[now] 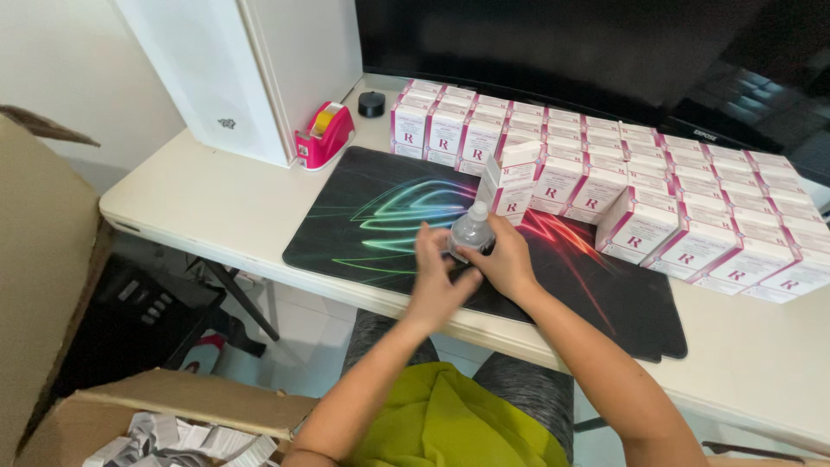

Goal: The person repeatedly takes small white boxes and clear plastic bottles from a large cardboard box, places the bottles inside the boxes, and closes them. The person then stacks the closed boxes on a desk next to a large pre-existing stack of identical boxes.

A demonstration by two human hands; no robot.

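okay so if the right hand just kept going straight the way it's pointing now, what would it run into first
The right hand, wrapped around the small clear bottle, points up and left across the mat. Beyond the bottle, it would likely meet the left hand first, though depth is unclear.

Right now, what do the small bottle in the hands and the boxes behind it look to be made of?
The bottle, held by the left hand and right hand, looks like clear plastic or possibly glass: see-through body, glossy, pale cap. The boxes look like thin printed cardboard: matte white panels with pink edges, crisp folded corners.
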